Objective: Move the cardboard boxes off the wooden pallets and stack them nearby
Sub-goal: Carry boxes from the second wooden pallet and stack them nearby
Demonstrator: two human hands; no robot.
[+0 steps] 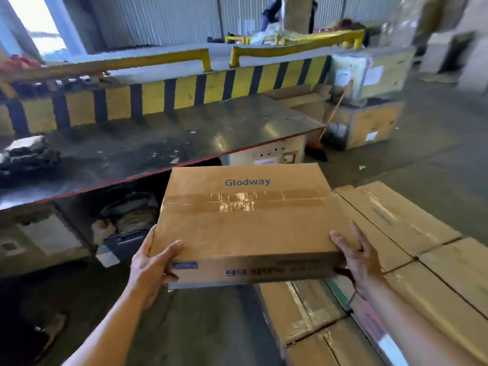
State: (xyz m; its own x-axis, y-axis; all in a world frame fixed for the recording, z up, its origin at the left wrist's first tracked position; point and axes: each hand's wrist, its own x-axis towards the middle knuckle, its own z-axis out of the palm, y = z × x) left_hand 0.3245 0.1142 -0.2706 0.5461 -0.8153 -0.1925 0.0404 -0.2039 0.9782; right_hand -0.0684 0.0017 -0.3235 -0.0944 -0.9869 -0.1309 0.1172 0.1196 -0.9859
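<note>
Bare hands (149,265); a thin band (352,299) (dark, greenish) rings the right wrist.

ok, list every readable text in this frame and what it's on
"Glodway": blue print on top of the held cardboard box.
Same box, near side: dark blue print, blurred, unreadable.
Labels on the wrapped crate and the wooden crate below it: too blurred to read.
</note>
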